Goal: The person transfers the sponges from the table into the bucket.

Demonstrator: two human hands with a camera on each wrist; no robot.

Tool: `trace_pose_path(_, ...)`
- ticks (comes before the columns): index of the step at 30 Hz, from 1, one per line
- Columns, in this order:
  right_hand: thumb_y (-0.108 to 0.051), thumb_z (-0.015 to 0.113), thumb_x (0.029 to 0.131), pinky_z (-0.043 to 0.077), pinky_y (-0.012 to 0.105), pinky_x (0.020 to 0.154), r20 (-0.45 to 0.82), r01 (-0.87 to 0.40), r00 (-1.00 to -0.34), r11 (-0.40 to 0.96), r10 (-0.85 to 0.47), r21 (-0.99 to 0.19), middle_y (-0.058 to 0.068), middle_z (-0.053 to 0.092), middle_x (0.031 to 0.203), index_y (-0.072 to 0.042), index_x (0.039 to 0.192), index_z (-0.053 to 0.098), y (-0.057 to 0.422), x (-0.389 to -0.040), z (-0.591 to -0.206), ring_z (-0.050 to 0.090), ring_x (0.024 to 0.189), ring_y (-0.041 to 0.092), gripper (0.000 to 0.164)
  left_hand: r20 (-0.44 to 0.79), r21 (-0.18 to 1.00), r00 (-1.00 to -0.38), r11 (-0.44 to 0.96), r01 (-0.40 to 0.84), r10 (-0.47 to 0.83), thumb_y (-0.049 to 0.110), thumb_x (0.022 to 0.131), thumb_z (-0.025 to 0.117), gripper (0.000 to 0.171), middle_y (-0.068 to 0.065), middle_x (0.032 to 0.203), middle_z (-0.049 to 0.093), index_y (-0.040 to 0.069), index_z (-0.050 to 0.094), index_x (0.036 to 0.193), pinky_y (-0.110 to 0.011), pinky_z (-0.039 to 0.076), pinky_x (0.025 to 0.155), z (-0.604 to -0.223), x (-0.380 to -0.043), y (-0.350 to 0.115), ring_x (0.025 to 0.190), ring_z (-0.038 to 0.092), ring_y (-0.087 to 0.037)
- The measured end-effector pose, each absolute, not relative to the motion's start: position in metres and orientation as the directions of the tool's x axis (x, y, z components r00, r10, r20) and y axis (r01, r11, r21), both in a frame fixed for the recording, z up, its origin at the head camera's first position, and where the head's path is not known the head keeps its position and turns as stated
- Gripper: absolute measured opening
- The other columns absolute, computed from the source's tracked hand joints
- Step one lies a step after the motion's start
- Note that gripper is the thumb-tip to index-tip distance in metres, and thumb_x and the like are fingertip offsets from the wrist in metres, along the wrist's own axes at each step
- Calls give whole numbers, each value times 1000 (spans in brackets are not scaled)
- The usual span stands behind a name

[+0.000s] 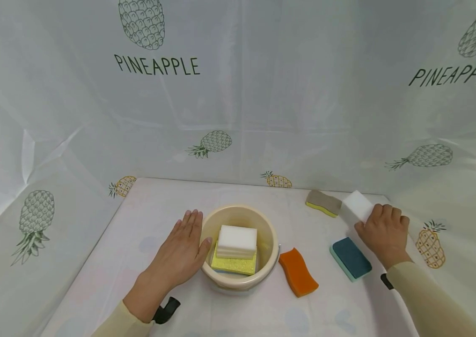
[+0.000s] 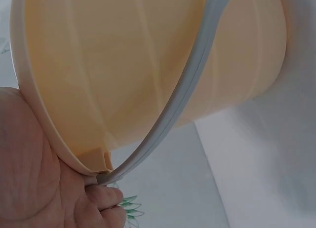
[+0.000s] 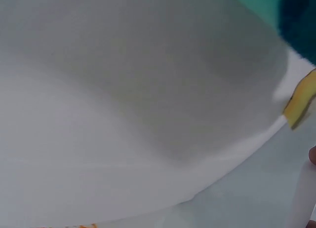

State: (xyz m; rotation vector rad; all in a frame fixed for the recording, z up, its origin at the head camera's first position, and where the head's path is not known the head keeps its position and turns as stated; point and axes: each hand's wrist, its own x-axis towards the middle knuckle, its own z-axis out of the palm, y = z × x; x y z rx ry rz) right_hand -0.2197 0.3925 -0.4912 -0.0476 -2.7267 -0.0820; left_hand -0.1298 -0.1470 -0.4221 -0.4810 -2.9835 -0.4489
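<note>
My left hand (image 1: 180,252) lies with straight fingers along the left side of a cream bucket (image 1: 238,282), its palm against the rim in the left wrist view. The bucket's grey handle (image 2: 177,99) hangs down over its outside. Inside sit stacked sponges: a white sponge (image 1: 238,238) on top and a yellow sponge (image 1: 233,266) below, with a blue edge under that. Over at the right, my right hand (image 1: 385,231) grips another white sponge (image 1: 356,206) by its near end, raised above the table. Only a sliver of it shows at the right wrist view's edge.
Between bucket and right arm lie an orange wavy sponge (image 1: 298,274) and a dark blue and mint sponge (image 1: 351,257). Farther back rests a grey and yellow sponge (image 1: 323,202), near the table's back edge. A pineapple-printed sheet (image 1: 288,93) hangs behind the pale table (image 1: 145,210).
</note>
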Motion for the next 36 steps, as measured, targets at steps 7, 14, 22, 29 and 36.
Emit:
trace_pose_path(7, -29, 66, 89, 43, 64, 76, 392, 19, -920, 997, -11, 74, 36, 46, 100, 15, 110, 41, 373, -224, -485, 44, 95, 52, 55, 133, 273, -947, 907, 319, 293, 40, 112, 47, 73, -29, 168, 32, -10, 29, 161, -56, 26, 129, -423, -131, -147, 160, 25, -41)
trace_pose_path(14, -30, 70, 87, 44, 64, 81, 396, -54, -914, 995, -85, 89, 35, 49, 109, 14, 116, 42, 352, -224, -480, 44, 103, 52, 60, 129, 275, -947, 907, 319, 294, 40, 112, 47, 73, -28, 168, 31, -10, 29, 161, -56, 26, 129, -422, -131, -146, 160, 25, -41)
trace_pose_path(22, -32, 73, 83, 47, 62, 81, 485, -185, -848, 977, -212, 104, 34, 56, 113, 14, 120, 48, 311, -224, -466, 50, 100, 49, 65, 129, 260, -946, 910, 323, 299, 40, 112, 46, 73, -29, 168, 31, -10, 29, 161, -57, 25, 129, -421, -130, -146, 160, 24, -41)
trace_pose_path(29, -33, 76, 81, 48, 61, 79, 540, -298, -787, 950, -299, 92, 34, 59, 116, 14, 126, 52, 265, -219, -441, 54, 100, 49, 69, 137, 234, -943, 915, 330, 305, 40, 112, 46, 72, -29, 168, 30, -10, 30, 161, -57, 24, 130, -421, -130, -146, 160, 24, -41)
trace_pose_path(36, -34, 73, 81, 45, 57, 79, 581, -408, -730, 912, -360, 52, 29, 61, 115, 10, 122, 56, 219, -209, -417, 55, 101, 46, 63, 149, 196, -941, 924, 328, 303, 40, 111, 47, 72, -29, 168, 31, -10, 32, 160, -59, 22, 130, -420, -130, -147, 160, 25, -42)
